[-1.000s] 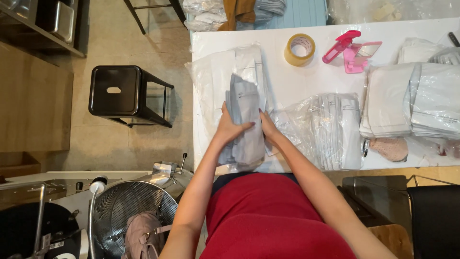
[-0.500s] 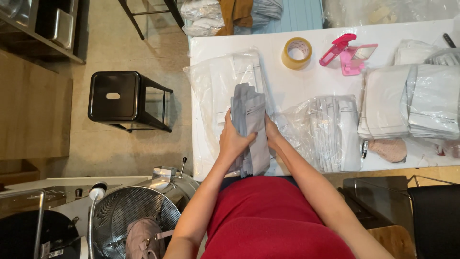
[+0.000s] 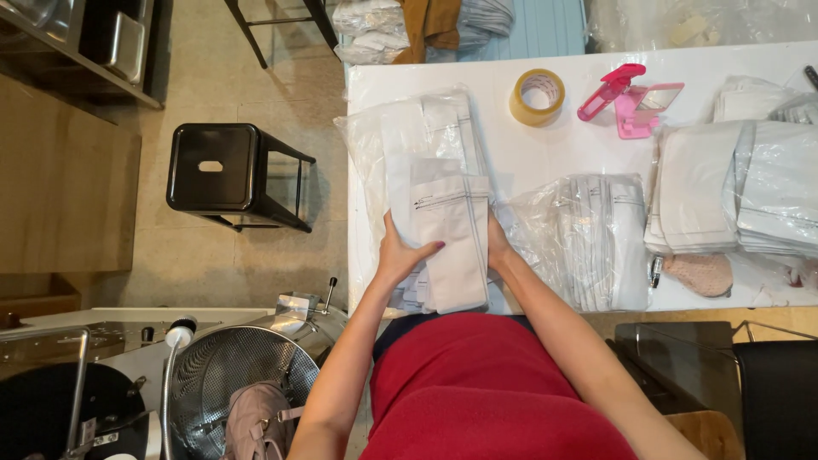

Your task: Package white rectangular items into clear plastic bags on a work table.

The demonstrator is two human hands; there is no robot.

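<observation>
Matt white cloth bundle [image 3: 452,247], glossy clear plastic bags [image 3: 588,238], smooth white table [image 3: 554,153]

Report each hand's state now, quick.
Left hand: closed on the left edge of the stack of white pouches.
Right hand: on the stack's right edge, mostly hidden behind it; grip cannot be told.

head cam | looks straight down | near, over white table [image 3: 545,162] edge

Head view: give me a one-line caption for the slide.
Both hands, left hand and right hand, grip a stack of white pouches on a white table.
</observation>
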